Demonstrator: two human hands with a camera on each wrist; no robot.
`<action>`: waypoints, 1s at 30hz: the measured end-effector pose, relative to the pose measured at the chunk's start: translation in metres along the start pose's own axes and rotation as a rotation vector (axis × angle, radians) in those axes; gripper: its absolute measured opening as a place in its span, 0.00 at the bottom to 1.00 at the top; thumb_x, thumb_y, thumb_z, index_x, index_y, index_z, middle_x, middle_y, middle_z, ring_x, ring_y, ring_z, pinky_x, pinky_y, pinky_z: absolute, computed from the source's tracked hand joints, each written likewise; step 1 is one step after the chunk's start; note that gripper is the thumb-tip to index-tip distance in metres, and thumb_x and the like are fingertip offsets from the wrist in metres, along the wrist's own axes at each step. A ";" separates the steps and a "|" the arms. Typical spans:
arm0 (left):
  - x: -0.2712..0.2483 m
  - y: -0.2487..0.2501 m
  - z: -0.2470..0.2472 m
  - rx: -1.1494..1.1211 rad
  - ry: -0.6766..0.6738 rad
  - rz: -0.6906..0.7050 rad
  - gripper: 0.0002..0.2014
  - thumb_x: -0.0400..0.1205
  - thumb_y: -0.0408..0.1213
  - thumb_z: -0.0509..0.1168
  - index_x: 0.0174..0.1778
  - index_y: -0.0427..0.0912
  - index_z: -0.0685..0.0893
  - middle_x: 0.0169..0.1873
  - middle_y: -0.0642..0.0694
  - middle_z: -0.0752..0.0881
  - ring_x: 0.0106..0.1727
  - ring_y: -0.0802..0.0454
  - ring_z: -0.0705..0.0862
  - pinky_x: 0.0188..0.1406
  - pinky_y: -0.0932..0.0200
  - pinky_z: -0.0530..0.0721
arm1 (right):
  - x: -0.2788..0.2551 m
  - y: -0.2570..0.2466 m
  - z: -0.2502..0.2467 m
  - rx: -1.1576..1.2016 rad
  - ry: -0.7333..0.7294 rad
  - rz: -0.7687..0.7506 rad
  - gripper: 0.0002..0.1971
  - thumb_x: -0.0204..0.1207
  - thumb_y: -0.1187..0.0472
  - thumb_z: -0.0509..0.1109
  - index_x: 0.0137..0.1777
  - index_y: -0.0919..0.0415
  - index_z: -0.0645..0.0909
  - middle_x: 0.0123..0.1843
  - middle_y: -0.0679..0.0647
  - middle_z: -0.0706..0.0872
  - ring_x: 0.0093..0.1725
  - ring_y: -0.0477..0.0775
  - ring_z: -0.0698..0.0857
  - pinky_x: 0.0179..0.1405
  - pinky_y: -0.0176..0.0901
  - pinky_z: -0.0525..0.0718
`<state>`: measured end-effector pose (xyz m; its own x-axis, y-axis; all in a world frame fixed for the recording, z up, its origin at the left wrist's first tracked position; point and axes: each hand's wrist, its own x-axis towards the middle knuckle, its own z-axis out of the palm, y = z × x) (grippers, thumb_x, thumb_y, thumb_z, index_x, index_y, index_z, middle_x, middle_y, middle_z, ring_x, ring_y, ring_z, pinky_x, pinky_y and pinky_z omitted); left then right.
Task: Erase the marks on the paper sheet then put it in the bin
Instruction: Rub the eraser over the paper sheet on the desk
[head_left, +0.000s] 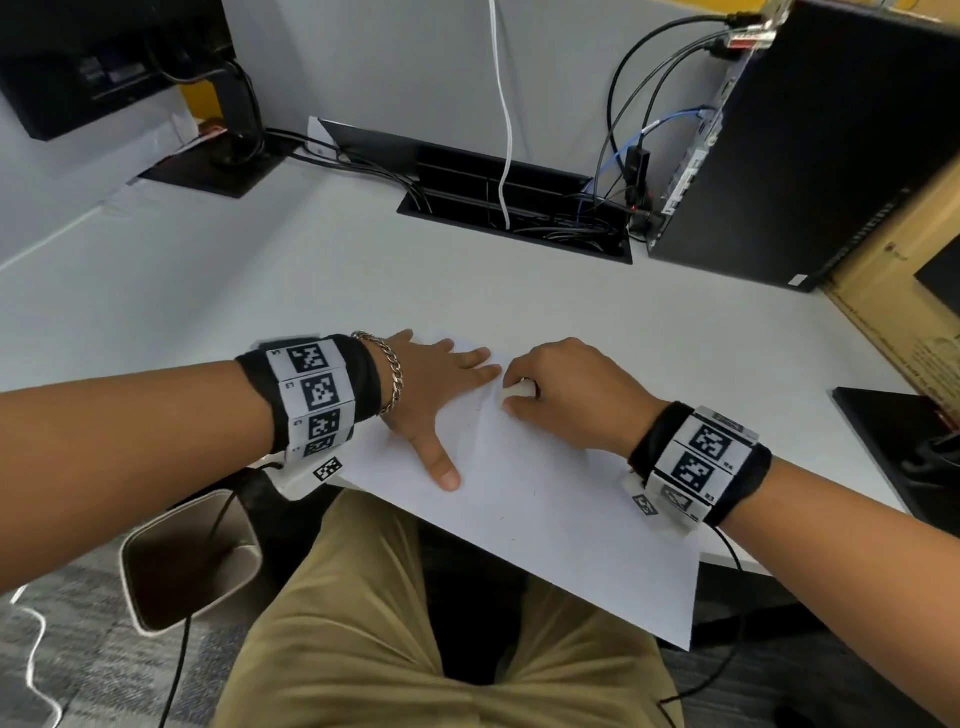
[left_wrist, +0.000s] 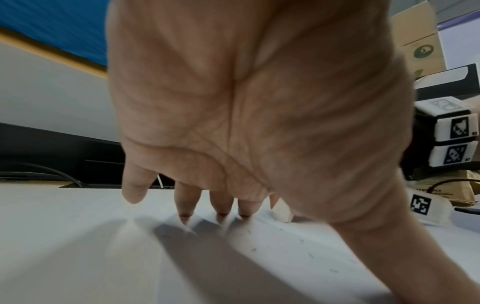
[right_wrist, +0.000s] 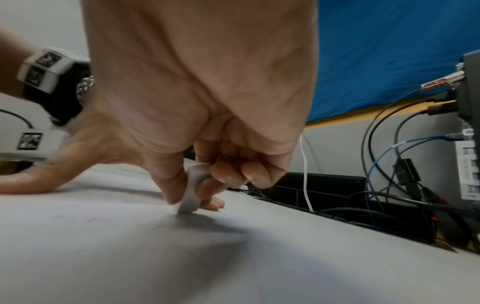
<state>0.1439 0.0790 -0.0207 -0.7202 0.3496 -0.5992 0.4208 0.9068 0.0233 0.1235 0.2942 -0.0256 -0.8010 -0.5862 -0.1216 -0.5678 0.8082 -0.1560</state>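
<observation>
A white paper sheet (head_left: 545, 519) lies on the white desk (head_left: 311, 291), its near corner hanging over the desk edge above my lap. My left hand (head_left: 441, 384) lies flat on the sheet's far left part, fingers spread and straight, fingertips (left_wrist: 222, 214) pressing the paper (left_wrist: 233, 257). My right hand (head_left: 566, 389) pinches a small white eraser (head_left: 517, 389) between thumb and fingers, its lower end touching the sheet just right of the left fingertips. In the right wrist view the eraser (right_wrist: 191, 189) stands on the paper (right_wrist: 182, 257), with faint grey marks to its left. Eraser crumbs dot the sheet.
A beige bin (head_left: 192, 561) stands on the floor left of my legs. A black cable tray (head_left: 519, 208) full of cables is sunk into the desk's far side. A black computer tower (head_left: 810, 145) stands at the far right, a monitor base (head_left: 904, 457) at the right edge.
</observation>
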 end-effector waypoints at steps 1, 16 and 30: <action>0.001 -0.001 0.000 0.008 0.000 0.001 0.73 0.63 0.82 0.73 0.91 0.61 0.30 0.90 0.60 0.32 0.93 0.45 0.38 0.88 0.24 0.40 | 0.002 0.000 0.000 -0.010 0.005 0.002 0.16 0.80 0.43 0.69 0.64 0.44 0.86 0.57 0.48 0.89 0.56 0.55 0.86 0.47 0.46 0.80; 0.004 -0.002 0.003 0.024 0.022 -0.001 0.74 0.61 0.83 0.72 0.90 0.62 0.29 0.91 0.58 0.32 0.93 0.42 0.40 0.87 0.22 0.39 | -0.012 -0.014 -0.001 -0.157 -0.001 -0.207 0.09 0.83 0.47 0.66 0.45 0.49 0.81 0.42 0.46 0.78 0.48 0.56 0.83 0.40 0.45 0.69; 0.002 0.001 0.001 0.066 0.023 -0.005 0.73 0.63 0.84 0.70 0.90 0.60 0.29 0.91 0.57 0.32 0.93 0.42 0.41 0.86 0.22 0.39 | -0.017 -0.017 0.003 -0.184 -0.048 -0.312 0.11 0.81 0.46 0.66 0.48 0.50 0.86 0.41 0.39 0.78 0.41 0.49 0.77 0.45 0.44 0.69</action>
<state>0.1437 0.0804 -0.0226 -0.7342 0.3513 -0.5809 0.4526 0.8911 -0.0332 0.1477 0.2904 -0.0240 -0.5763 -0.8047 -0.1425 -0.8117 0.5838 -0.0146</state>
